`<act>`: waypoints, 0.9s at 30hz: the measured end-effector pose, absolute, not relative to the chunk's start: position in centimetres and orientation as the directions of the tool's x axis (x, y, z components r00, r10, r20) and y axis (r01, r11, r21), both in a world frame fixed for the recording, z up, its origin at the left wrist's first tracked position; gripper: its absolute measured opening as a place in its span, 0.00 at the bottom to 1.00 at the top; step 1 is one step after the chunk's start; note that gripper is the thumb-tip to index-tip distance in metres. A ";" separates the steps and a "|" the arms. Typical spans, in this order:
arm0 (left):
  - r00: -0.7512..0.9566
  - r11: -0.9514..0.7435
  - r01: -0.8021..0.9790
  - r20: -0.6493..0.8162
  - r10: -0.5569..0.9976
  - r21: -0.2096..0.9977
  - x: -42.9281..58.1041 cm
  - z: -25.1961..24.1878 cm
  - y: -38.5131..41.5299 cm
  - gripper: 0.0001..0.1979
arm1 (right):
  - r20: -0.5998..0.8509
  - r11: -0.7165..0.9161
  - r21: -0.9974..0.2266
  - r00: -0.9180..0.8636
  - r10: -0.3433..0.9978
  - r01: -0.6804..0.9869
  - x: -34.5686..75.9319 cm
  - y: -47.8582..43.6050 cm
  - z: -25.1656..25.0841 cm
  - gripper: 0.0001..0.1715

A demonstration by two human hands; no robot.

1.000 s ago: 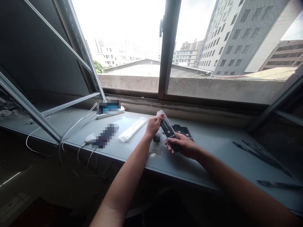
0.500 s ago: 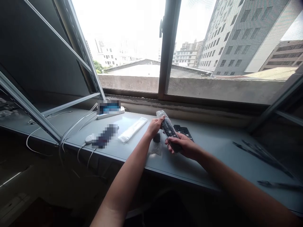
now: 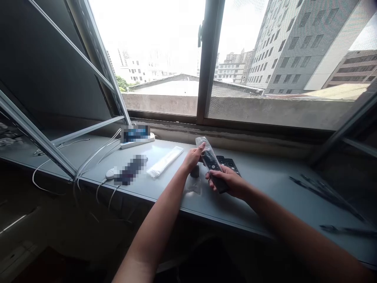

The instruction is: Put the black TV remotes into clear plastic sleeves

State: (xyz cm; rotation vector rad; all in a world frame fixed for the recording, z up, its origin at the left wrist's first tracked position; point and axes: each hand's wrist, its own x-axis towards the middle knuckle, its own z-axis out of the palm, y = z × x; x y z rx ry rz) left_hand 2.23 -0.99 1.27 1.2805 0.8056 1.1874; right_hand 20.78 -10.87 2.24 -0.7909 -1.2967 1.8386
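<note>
A dark remote control [image 3: 220, 184] slants between my hands, its upper part inside a clear plastic sleeve [image 3: 201, 140]. My left hand [image 3: 193, 158] is closed on the sleeve near its top end. My right hand [image 3: 228, 179] grips the lower part of the remote, with the thumb across its face. Behind my right hand, more dark remotes [image 3: 232, 165] lie side by side on the table. Below my left hand is a small clear bag [image 3: 193, 185] with a dark item [image 3: 194, 171] at its upper end.
White plastic sleeves [image 3: 165, 162] lie left of my hands. Farther left are a blurred-out device [image 3: 131, 169], a round white charger [image 3: 110, 173], a power strip [image 3: 138, 142] and white cables. Dark cables [image 3: 326, 192] lie at the right. Metal frames stand at both sides.
The sleeve has shifted slightly up along the remote, and the remote's lower end now shows bare, a little lower. Both hands have hardly moved.
</note>
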 end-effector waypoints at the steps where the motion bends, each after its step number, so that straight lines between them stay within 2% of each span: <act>1: 0.254 -0.099 -0.204 0.150 0.955 0.974 2.2 1.3 -1.1 0.38 | -0.062 -0.216 -0.950 -0.539 0.840 -0.227 20.8 -10.9 2.3 0.21; 5: 0.295 -0.096 -0.203 0.154 0.943 0.974 2.1 1.3 -1.1 0.36 | -0.049 -0.216 -0.945 -0.547 0.835 -0.245 20.7 -11.0 2.4 0.22; 12: 0.301 -0.200 -0.161 0.241 0.923 0.966 2.2 0.5 -0.4 0.35 | -0.078 -0.216 -0.952 -0.512 0.855 -0.215 20.7 -11.1 2.6 0.21; 17: 0.268 -0.142 -0.186 0.190 0.944 0.972 2.2 0.9 -0.7 0.36 | -0.065 -0.207 -0.952 -0.512 0.856 -0.225 20.7 -11.2 2.9 0.22; 21: 0.375 -0.075 -0.186 0.141 0.916 0.980 2.0 1.6 -1.5 0.35 | -0.049 -0.195 -0.953 -0.516 0.855 -0.232 20.7 -11.2 2.6 0.21; 24: 0.399 -0.102 -0.162 0.160 0.903 0.981 2.1 1.9 -1.8 0.33 | -0.056 -0.198 -0.953 -0.506 0.861 -0.230 20.7 -11.1 2.4 0.22; 27: 0.336 -0.157 -0.145 0.198 0.921 0.977 2.2 1.9 -1.8 0.32 | -0.076 -0.207 -0.956 -0.507 0.859 -0.206 20.8 -11.0 2.5 0.21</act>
